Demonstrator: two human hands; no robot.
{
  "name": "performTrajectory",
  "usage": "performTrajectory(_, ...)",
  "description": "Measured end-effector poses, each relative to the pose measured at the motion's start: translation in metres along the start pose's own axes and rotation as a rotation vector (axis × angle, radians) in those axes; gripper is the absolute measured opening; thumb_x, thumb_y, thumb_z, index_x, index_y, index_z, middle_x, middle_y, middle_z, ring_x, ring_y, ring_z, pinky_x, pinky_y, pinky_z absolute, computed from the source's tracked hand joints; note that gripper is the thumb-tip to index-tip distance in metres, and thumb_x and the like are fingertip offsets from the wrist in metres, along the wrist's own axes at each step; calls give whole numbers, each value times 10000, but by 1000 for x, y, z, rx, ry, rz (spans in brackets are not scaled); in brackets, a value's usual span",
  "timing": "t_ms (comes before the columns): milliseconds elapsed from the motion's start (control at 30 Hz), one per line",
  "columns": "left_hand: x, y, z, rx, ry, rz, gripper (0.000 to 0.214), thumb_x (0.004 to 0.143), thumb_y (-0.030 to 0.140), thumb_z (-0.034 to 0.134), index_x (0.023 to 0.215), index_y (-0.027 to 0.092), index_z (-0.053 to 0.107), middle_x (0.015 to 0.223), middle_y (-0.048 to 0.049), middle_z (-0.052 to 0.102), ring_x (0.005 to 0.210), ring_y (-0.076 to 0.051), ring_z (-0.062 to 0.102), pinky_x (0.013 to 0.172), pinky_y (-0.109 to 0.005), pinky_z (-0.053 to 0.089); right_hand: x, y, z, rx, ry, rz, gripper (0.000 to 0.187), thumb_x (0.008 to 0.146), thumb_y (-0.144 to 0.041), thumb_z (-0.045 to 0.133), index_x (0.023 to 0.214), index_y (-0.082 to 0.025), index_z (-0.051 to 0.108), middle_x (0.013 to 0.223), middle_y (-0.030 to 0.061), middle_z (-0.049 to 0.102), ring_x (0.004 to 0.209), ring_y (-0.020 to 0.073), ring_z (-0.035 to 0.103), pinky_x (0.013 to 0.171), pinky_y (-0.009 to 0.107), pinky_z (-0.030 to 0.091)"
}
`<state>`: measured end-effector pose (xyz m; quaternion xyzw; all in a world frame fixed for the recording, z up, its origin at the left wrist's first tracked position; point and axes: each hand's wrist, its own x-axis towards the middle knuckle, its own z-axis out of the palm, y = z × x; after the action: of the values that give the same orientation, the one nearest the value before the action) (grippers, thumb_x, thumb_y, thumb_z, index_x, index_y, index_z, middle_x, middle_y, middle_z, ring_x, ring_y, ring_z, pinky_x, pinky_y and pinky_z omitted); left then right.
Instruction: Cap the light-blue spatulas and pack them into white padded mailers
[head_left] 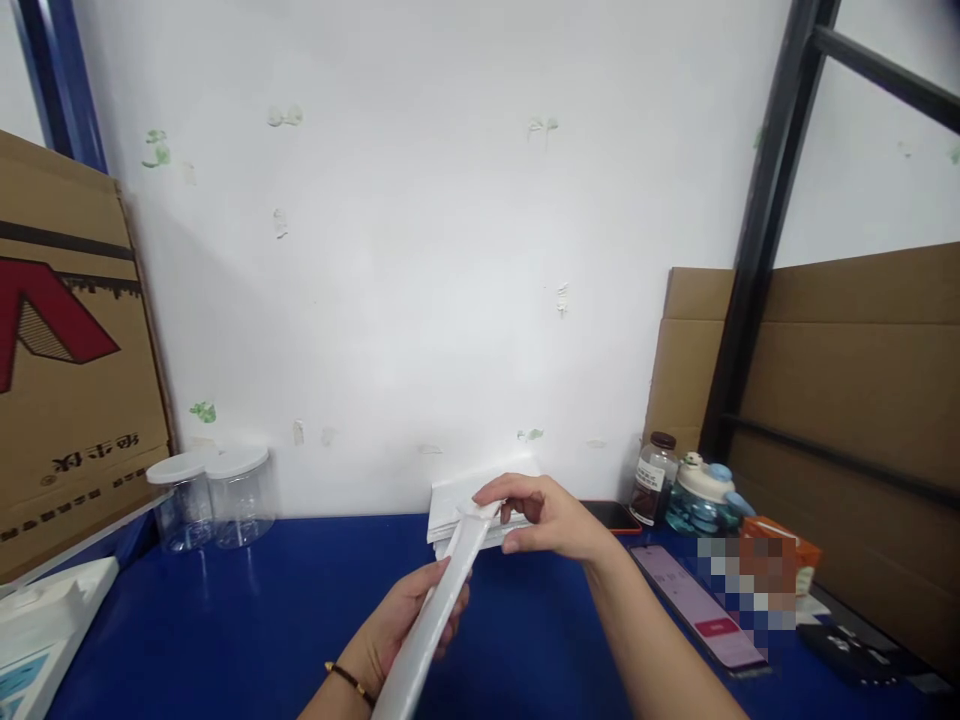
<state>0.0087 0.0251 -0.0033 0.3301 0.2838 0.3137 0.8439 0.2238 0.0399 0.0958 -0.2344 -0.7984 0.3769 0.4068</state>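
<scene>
A long, narrow white flat pack (pixel 435 615) slants up from the bottom of the view over the blue table (pixel 247 620). My left hand (pixel 401 625) is wrapped round its lower part from beneath. My right hand (pixel 544 518) pinches the pack's top end with the fingers curled. Just behind that end, a stack of white sheets or packs (pixel 457 500) lies against the wall.
Two clear jars with white lids (pixel 214 497) stand at back left beside a large cardboard box (pixel 67 370). At right are a dark phone (pixel 615 515), a brown-capped bottle (pixel 654 478), a blue water bottle (pixel 701 497), a pink-and-white strip (pixel 697 605) and cardboard sheets behind a black rack post (pixel 757 260).
</scene>
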Motion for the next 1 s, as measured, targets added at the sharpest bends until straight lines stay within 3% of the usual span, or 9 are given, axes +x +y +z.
performTrajectory(100,-1,0,2,-24,-322,-42,227,823,339,501,963,178,580,561,44,516,313,-53,443,303,-147,306,0,0,1,-110,5,-44,240,739,-365,667,905,-194,701,872,53,636,880,190,544,784,287,424)
performTrajectory(167,-4,4,2,-16,-414,-91,319,828,367,487,1089,193,547,696,3,573,371,-59,490,337,-158,350,2,5,3,-124,65,-5,227,808,-375,582,845,-178,690,797,36,620,810,173,541,724,264,419)
performTrajectory(300,-13,22,-8,7,-204,-53,652,776,609,460,1201,116,495,904,-143,635,647,-193,623,487,-254,458,4,25,-1,-175,335,109,277,836,-411,507,801,-163,626,676,-7,542,634,127,471,574,223,358)
performTrajectory(433,-29,47,-24,-48,31,224,890,652,821,348,1204,142,509,1041,-139,645,978,-319,583,783,-398,474,3,41,-11,-247,471,181,319,806,-463,506,730,-166,592,568,-29,434,521,107,368,486,223,281)
performTrajectory(533,-38,55,-28,150,97,313,715,698,674,518,1134,110,573,1035,-140,651,959,-285,596,822,-350,457,3,45,-8,-252,387,188,337,787,-482,515,715,-166,609,567,-23,441,520,110,360,482,226,275)
performTrajectory(633,-38,48,-19,446,55,229,493,669,366,716,1084,124,603,939,-105,678,837,-229,630,750,-297,467,6,46,6,-288,287,158,332,796,-459,512,669,-166,603,570,-24,437,539,109,367,490,220,271)
performTrajectory(767,-32,34,-5,566,-20,171,406,619,259,764,975,114,635,843,-81,688,728,-197,641,679,-271,477,10,50,22,-313,210,167,334,815,-439,497,650,-165,596,550,-37,427,526,100,365,489,216,267)
performTrajectory(867,-31,35,-11,507,24,190,394,625,260,762,966,122,623,838,-74,687,708,-188,643,668,-274,491,10,56,14,-259,269,201,351,831,-464,464,763,-169,641,624,-23,518,552,108,423,516,220,320)
performTrajectory(1000,-24,41,-25,314,205,250,394,657,316,739,980,145,591,838,-65,685,703,-186,646,696,-302,509,5,62,-19,-155,500,242,390,836,-481,435,1013,-181,612,862,28,602,591,115,503,537,237,392)
